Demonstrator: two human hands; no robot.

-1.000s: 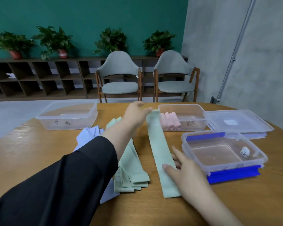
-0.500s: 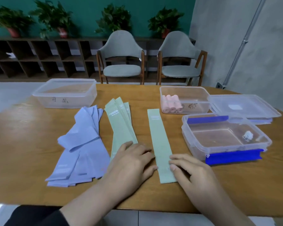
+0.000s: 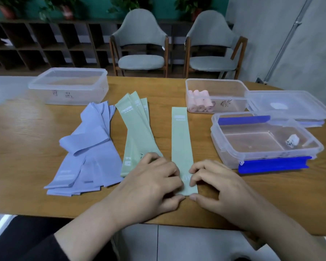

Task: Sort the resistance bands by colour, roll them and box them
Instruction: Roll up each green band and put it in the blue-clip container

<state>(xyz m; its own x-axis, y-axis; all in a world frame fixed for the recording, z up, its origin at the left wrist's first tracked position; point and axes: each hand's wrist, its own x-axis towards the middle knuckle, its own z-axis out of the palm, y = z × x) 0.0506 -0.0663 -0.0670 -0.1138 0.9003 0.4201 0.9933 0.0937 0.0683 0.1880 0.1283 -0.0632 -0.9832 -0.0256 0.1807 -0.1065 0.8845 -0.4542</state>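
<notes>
Table (image 3: 26, 147): wooden top that carries everything; I sit at its 6 o'clock edge.
Left box (image 3: 68, 85): clear plastic tub at 11 o'clock, with handwriting on its front wall; I cannot tell whether anything is in it.
Near box (image 3: 262, 140): clear tub with blue clips at 3 o'clock, holding only a small white scrap.
Far box (image 3: 215, 95): clear tub at 1 o'clock, pink rolls (image 3: 199, 100) already lying in it.
Lid (image 3: 290, 106): loose, at 2 o'clock, just beside the far box.
Purple bands (image 3: 87, 147): a loose, flat pile at 9 o'clock, unrolled.
Green pile (image 3: 137, 129): several bands fanned out at 10 o'clock, just beside the purple ones.
Single green band (image 3: 181, 138): lies flat and straight at the centre, running from 12 to 6 o'clock, apart from the pile.
Left hand (image 3: 147, 185): fingers curled, tips pinching the near end of the single green band.
Right hand (image 3: 220, 185): fingers curled, pinching the same end from the other side.
Handling, as I judge it: thin, light, limp and stretchy, probably a little grippy. I should hold the near edge at both corners, tuck it tight and roll towards 12 o'clock, or the coil will go slack or skew.
</notes>
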